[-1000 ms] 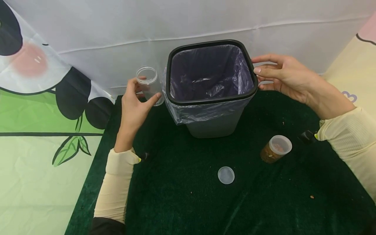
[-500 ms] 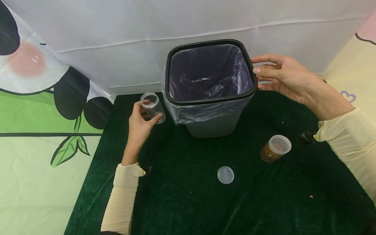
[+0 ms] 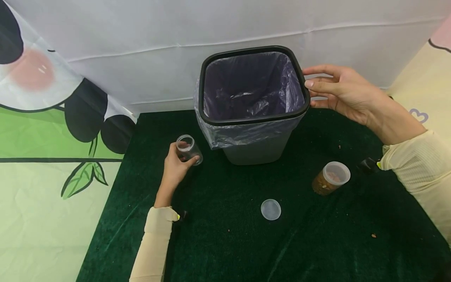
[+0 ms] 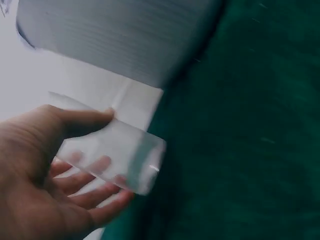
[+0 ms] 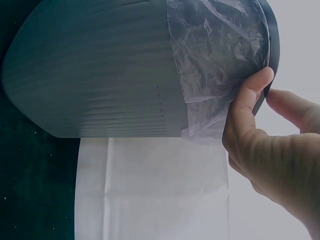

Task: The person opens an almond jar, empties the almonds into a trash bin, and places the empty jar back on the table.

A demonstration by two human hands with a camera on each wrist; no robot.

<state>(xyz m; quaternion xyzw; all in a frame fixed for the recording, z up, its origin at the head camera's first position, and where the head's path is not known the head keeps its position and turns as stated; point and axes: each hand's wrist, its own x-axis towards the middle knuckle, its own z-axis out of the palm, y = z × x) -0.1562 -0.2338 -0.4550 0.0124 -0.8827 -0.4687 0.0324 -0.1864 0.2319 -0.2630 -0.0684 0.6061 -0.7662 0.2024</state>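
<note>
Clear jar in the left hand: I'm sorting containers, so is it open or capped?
Open: in the head view, the clear jar in the left hand shows its bare threaded mouth, with no cap over it.

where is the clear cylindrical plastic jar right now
In the head view, the clear cylindrical plastic jar is left of centre, gripped in the left hand, to the left of the grey, black-rimmed plastic bin.

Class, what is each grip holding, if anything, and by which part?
The left grip holds the clear jar by its side; the right grip touches the bin at its rim; a hold cannot be told.
</note>
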